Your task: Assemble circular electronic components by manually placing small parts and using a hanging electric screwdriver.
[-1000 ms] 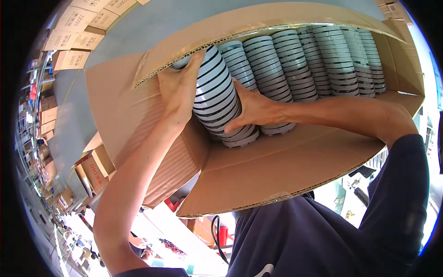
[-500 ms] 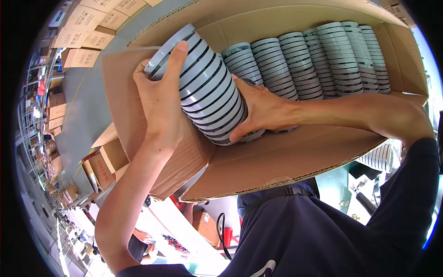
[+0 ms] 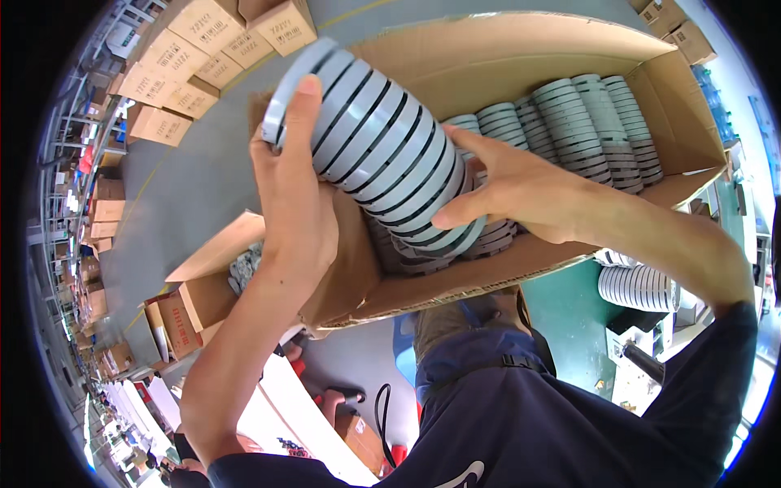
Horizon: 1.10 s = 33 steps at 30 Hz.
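Note:
Between my two hands is a tilted stack of light grey rings (image 3: 382,150), with dark gaps showing between the rings. My left hand (image 3: 293,163) grips its upper left end, thumb laid over the outer ring. At the lower right end my right hand (image 3: 512,183) clasps the stack with thumb and fingers apart around it. The held stack is above the left part of a large open cardboard box (image 3: 480,49). Inside the box, several similar grey ring stacks (image 3: 569,130) stand side by side toward the right. Part of the box's left inside is hidden by the held stack.
Several cartons (image 3: 211,41) are piled on the floor at the far left. A smaller open box (image 3: 207,297) with grey pieces stands left of the big one. Another ring stack (image 3: 639,287) lies on the green surface (image 3: 561,317) at right. A white table (image 3: 281,407) is at lower left.
Both hands have raised the ring stack up from the box, closer to me. The box flap at the left no longer shows spread out, and the box appears lower and farther off.

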Each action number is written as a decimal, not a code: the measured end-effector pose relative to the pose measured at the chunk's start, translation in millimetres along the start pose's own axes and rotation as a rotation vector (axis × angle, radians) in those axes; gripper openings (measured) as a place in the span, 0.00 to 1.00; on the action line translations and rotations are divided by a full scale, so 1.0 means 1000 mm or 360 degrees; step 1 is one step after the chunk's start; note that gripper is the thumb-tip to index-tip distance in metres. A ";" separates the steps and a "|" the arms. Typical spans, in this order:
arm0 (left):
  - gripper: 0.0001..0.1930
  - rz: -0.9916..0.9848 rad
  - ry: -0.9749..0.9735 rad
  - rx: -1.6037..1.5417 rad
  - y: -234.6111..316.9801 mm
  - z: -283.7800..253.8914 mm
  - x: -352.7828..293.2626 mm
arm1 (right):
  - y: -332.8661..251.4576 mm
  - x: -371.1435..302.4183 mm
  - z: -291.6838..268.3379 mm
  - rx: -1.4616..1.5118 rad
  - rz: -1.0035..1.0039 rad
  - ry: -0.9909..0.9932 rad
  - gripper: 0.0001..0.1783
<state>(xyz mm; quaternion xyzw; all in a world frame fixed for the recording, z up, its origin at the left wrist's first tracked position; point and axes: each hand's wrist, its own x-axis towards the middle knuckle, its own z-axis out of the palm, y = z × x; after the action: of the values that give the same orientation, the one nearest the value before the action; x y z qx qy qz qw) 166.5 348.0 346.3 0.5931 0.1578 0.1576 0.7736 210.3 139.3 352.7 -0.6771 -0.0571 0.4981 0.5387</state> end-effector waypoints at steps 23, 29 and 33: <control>0.37 0.1557 -0.1441 -0.0031 -0.008 0.184 -0.237 | 0.273 -0.219 -0.009 -0.0044 -0.1374 0.1333 0.52; 0.39 0.1198 -0.1622 0.0348 -0.087 0.190 -0.240 | 0.325 -0.210 0.015 0.0677 -0.1099 0.1413 0.53; 0.35 0.0845 -0.1794 0.0228 -0.158 0.186 -0.233 | 0.393 -0.159 0.023 0.0697 -0.1002 0.1588 0.52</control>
<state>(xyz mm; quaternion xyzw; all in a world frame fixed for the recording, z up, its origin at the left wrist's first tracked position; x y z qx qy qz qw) 45.9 47.5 252.1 0.6544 -0.4170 -0.0034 0.6308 -66.3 -104.8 143.2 -0.6526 0.1079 -0.0600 0.7476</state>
